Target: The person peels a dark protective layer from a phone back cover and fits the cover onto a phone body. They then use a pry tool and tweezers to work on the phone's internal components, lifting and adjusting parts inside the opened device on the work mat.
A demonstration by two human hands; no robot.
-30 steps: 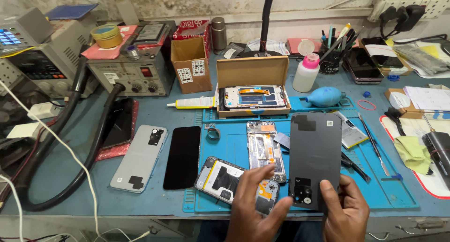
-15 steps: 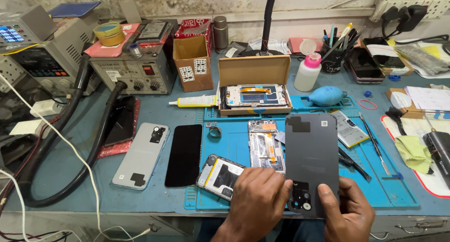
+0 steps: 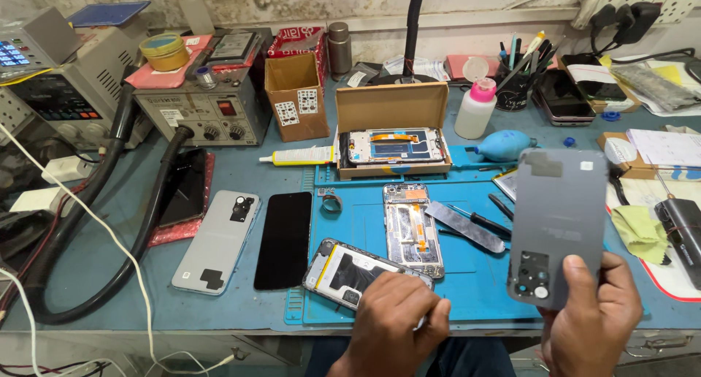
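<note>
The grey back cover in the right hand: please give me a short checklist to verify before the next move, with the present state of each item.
1. Right hand grips the grey back cover at its lower edge: ok.
2. Cover is lifted clear of the blue mat, touching nothing else: ok.
3. Left hand is on the opened phone at the mat's front edge: ok, though its fingers hide that end of the phone.
4. Camera holes of the cover are free of dirt: cannot tell.
5. Metal spatula and screwdriver lie on the mat near the second opened phone: not ok if space is needed there.
</note>
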